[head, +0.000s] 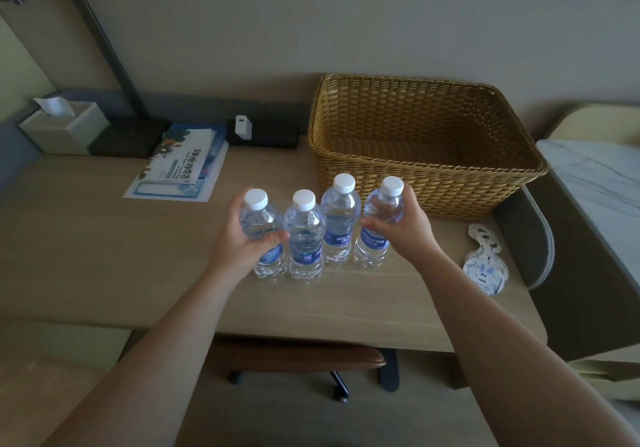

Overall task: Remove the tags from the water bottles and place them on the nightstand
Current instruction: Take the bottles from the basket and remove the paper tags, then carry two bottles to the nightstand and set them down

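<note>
Several clear water bottles with white caps and blue labels stand in a row on the wooden desk [104, 256]. My left hand [239, 239] is wrapped around the leftmost bottle [258, 218]. My right hand [408, 228] is wrapped around the rightmost bottle [382, 211]. Two bottles stand between them, the left one [304, 235] nearer to me and the right one [340, 218] farther back. No bottle neck carries a tag. A pile of white tags with blue print [485, 266] lies on the desk to the right of the bottles.
A large wicker basket [433, 183] sits behind the bottles. A printed card [180, 166], a tissue box [65, 128], a lamp base [128, 138] and a charger [243, 126] line the back left. A marble-topped nightstand [602, 183] stands right of the desk. A chair [294, 356] is tucked underneath.
</note>
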Tool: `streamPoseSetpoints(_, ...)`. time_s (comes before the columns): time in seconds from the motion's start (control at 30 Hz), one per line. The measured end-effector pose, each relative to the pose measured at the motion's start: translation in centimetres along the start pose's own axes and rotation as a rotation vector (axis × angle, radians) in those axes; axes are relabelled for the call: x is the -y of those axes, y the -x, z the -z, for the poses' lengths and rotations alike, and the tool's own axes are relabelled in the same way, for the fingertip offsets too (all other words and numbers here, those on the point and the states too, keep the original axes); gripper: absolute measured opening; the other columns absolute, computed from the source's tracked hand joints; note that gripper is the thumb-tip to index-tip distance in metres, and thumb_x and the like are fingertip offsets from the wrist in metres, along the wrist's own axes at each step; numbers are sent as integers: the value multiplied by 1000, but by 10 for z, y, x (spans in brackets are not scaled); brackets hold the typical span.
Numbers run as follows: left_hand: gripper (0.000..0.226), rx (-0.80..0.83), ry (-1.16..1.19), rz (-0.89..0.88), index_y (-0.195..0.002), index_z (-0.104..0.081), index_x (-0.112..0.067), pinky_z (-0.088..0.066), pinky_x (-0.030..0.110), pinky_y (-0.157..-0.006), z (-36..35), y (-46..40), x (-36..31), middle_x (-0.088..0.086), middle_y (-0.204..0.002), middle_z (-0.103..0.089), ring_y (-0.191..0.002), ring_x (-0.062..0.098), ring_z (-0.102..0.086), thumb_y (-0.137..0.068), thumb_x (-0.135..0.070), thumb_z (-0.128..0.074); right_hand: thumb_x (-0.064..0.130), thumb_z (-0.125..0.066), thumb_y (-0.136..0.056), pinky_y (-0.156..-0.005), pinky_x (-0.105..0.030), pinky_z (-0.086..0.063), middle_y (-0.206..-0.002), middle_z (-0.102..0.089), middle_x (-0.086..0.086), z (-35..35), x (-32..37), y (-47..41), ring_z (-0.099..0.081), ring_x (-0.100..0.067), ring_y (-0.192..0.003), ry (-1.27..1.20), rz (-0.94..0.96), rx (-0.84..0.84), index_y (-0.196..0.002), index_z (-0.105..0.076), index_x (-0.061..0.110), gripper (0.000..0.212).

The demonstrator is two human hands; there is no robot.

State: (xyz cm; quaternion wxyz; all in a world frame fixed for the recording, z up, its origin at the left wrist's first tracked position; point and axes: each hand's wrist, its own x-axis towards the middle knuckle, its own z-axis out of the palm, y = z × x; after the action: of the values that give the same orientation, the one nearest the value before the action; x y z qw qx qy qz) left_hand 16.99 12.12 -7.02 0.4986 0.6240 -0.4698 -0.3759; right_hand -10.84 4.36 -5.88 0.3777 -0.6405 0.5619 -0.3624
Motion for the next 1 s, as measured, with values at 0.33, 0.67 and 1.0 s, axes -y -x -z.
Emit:
streamPoseSetpoints(0.33,62,-11,-21,-63,-112,-57,-19,-52,21,-79,2,14,2,-6,-101,-72,-92,8,-70,-60,-32,-89,44,-81,-63,-62,-17,-41,-86,-62,31,-11,5,23,-54,20,-83,56,-12,-142,-99,-42,47,52)
streamPoseSetpoints(0.67,54,37,-88,-164,-103,-53,-29,-51,18,-74,11,38,4,-6,-95,-70,-85,8,-69,-62,-28,-88,53,-73,-57,-60,-18,-41,-91,-56,41,-42,24,77,-56,16,-83,44,-55,-274,-92,-41,53,48)
streamPoseSetpoints(1.0,59,185,-160,-340,-113,-56,-12,-54,43,-78,-2,67,-6,2,-98,-68,-89,21,-67,-63,-21,-88,41,-79,-64,-64,-14,-40,-95,-64,21,-60,37,131,-57,12,-85,51,-143,-440,-97,-40,44,52)
